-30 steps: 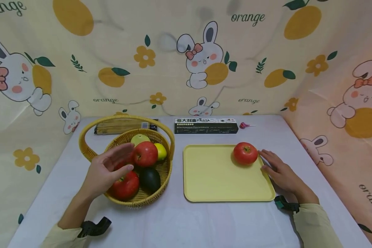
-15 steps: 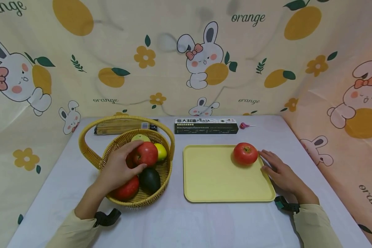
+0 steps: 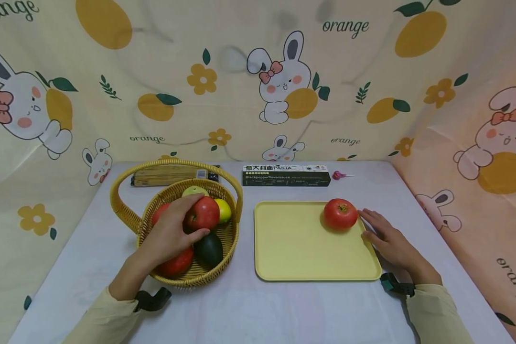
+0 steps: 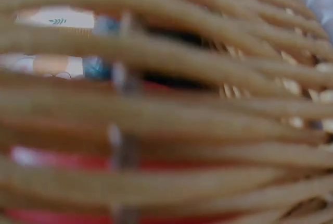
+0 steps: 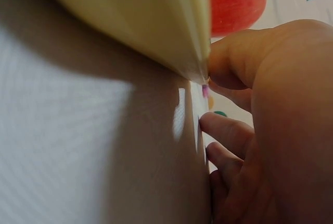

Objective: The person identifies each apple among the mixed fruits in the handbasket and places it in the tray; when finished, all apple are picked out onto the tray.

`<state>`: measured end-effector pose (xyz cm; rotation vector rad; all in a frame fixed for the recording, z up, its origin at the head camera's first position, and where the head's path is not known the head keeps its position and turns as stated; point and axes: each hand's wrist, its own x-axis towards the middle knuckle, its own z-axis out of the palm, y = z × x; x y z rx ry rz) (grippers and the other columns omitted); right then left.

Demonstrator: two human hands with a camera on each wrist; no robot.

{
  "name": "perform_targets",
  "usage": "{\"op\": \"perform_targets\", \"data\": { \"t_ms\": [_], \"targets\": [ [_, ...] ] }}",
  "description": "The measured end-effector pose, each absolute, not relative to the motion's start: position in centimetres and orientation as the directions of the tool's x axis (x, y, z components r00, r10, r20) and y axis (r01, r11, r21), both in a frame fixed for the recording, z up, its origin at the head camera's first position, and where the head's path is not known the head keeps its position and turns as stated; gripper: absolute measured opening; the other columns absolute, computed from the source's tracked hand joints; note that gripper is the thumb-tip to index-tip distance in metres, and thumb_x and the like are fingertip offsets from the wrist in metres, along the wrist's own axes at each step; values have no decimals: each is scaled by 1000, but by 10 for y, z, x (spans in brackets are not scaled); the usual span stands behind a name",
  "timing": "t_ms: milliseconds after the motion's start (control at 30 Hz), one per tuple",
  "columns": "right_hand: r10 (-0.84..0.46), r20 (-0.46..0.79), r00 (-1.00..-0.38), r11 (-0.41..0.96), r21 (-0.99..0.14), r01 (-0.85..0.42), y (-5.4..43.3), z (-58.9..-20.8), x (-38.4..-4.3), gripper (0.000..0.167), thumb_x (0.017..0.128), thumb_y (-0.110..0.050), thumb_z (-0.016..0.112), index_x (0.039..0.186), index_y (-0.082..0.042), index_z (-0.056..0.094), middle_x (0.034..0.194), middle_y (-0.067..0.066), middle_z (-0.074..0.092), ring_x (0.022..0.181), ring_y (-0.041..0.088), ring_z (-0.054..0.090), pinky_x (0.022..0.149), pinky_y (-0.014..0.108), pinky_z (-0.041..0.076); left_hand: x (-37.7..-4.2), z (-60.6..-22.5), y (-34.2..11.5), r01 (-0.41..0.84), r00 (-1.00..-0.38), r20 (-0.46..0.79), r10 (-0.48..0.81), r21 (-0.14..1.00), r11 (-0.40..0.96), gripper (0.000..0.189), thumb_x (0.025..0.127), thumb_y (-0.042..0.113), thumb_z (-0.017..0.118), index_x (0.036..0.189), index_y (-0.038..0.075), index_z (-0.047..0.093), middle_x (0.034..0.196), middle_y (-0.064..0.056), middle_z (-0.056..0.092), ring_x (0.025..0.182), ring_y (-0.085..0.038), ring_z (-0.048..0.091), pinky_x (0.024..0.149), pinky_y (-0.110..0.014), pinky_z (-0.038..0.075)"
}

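Observation:
In the head view my left hand reaches into the wicker basket, its thumb and fingers round the sides of a red apple. A tomato, partly under that hand, a dark green avocado, a yellow lemon and a pale green fruit lie about it. Basket weave fills the left wrist view and hides the hand there. My right hand rests with relaxed fingers at the right rim of the yellow tray. Another tomato sits in the tray's far right corner.
Behind the basket, under its tall handle, lies a pack of dry noodles. A black pasta box stands behind the tray, with a small wrapped lollipop beside it. A printed cloth backs the white table.
My left hand has moved right and forward from above the basket's left side onto the red apple, its fingers closing round it. The right hand, tray and tomato have stayed put.

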<state>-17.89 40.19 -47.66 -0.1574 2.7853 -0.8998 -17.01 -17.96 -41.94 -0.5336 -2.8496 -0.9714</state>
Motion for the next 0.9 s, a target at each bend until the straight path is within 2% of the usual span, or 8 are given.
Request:
{"op": "perform_targets", "data": {
  "t_ms": [167, 300, 500, 567, 700, 767, 900],
  "targets": [
    [-166, -165, -972, 803, -594, -37, 401, -477, -178, 76, 112, -43, 59, 176, -21, 24, 182, 24, 14, 168, 54, 2, 114, 93, 19, -169, -419, -180, 357, -934, 245, 260, 615, 703, 87, 86, 29, 97, 160, 19, 52, 155, -12, 61, 134, -37, 63, 107, -67, 57],
    [-172, -156, -973, 805, -592, -47, 402, -477, -178, 77, 112, -42, 60, 176, -21, 24, 182, 23, 14, 168, 54, 2, 115, 92, 18, -165, -416, -180, 364, -930, 299, 212, 685, 632, 92, 81, 27, 100, 160, 16, 52, 149, -13, 67, 127, -37, 69, 103, -63, 61],
    [-170, -160, -973, 807, -589, -44, 402, -476, -177, 78, 112, -43, 60, 176, -21, 23, 183, 22, 13, 168, 52, 1, 115, 92, 18, -155, -407, -180, 354, -935, 312, 169, 794, 494, 87, 83, 18, 98, 157, 15, 52, 153, -13, 63, 139, -39, 64, 108, -56, 58],
    [-167, -163, -972, 808, -587, -41, 401, -475, -177, 78, 111, -43, 60, 176, -22, 23, 183, 22, 13, 168, 53, 1, 115, 92, 18, -150, -404, -180, 353, -936, 312, 165, 817, 456, 85, 84, 15, 96, 157, 16, 53, 154, -11, 61, 141, -36, 61, 111, -49, 56],
    [-163, -164, -973, 810, -585, -37, 400, -474, -177, 77, 112, -42, 60, 176, -22, 24, 183, 22, 14, 168, 53, 2, 114, 93, 19, -142, -395, -175, 381, -923, 330, 198, 854, 354, 84, 83, 7, 95, 156, 18, 55, 154, -5, 60, 140, -27, 59, 110, -28, 56],
    [-164, -161, -973, 812, -583, -40, 400, -474, -177, 76, 112, -42, 60, 176, -21, 24, 183, 23, 14, 168, 53, 2, 114, 93, 19, -139, -391, -171, 408, -907, 347, 239, 863, 297, 85, 82, 3, 95, 156, 18, 56, 153, -4, 60, 138, -26, 60, 106, -22, 56],
    [-167, -159, -973, 810, -585, -44, 400, -475, -178, 76, 112, -41, 60, 176, -21, 25, 182, 23, 14, 168, 54, 2, 114, 93, 18, -130, -383, -162, 434, -883, 350, 312, 862, 260, 87, 81, 3, 96, 156, 19, 56, 152, -4, 60, 135, -27, 64, 104, -26, 60]
  ]
}}
